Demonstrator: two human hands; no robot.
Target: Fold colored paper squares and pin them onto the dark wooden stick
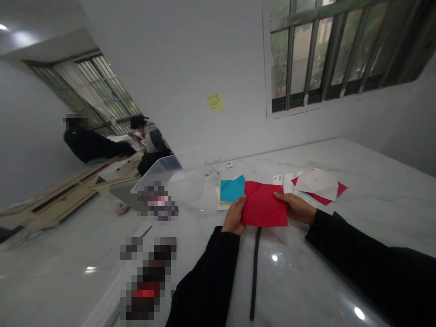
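A red square sheet (264,204), which looks like paper or thin felt, is held up above the white marble-patterned table. At its left edge my left hand (235,215) pinches it, thumb in front. My right hand (296,206) grips the upper right edge in the same way, fingers hidden behind. Small marks show at the sheet's top corners. Below the sheet a thin dark stick or strip (255,277) runs toward me; its upper end is hidden. Just left of the sheet lie blue sheets (232,190) over pale ones.
On the right lies a pile of white sheets (316,182) over red ones. White cards (277,180) and a small white box with a cord (229,165) lie further back. A clear plastic bin (156,170) stands left. A yellow note (215,102) sticks to the wall; two people sit beyond.
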